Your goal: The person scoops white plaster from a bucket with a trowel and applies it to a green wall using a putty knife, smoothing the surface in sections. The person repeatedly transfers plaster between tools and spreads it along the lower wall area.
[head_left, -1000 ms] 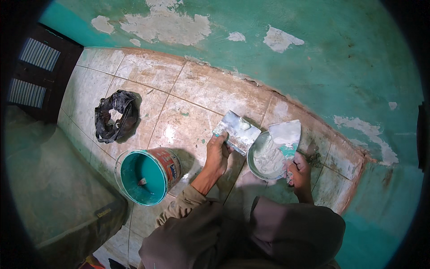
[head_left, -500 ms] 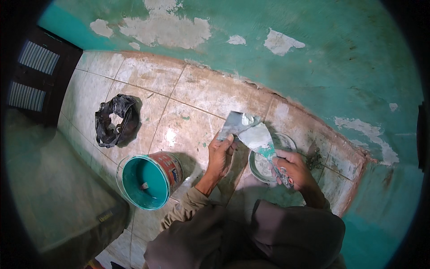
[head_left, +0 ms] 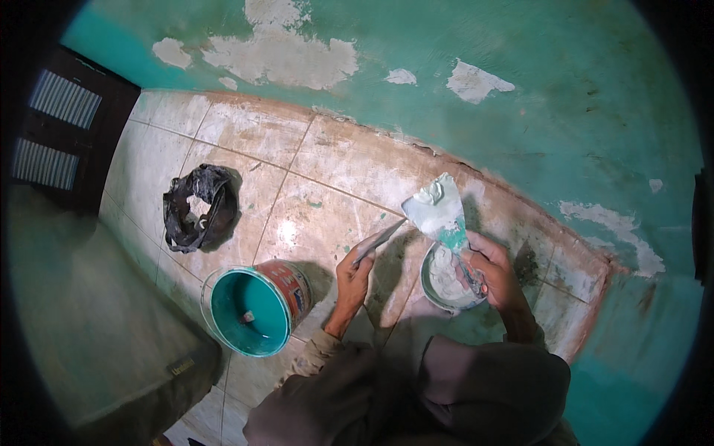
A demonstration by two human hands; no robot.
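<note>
presently, i have both grips full at the right of centre in the frame. my right grip is closed around the handle of a putty knife, its broad blade pointing up and left, with a dollop of white paste along its upper end. my left grip is closed on a thin grey plate, seen nearly edge-on; its tip comes close to the blade's left corner, though i cannot tell whether they touch. below the knife, partly hidden by my right grip, a round bowl of white mix sits on the tiled floor. left of centre i see a bucket, teal inside, and above it a crumpled black plastic bag. a green wall with pale bare patches fills the upper right.
</note>
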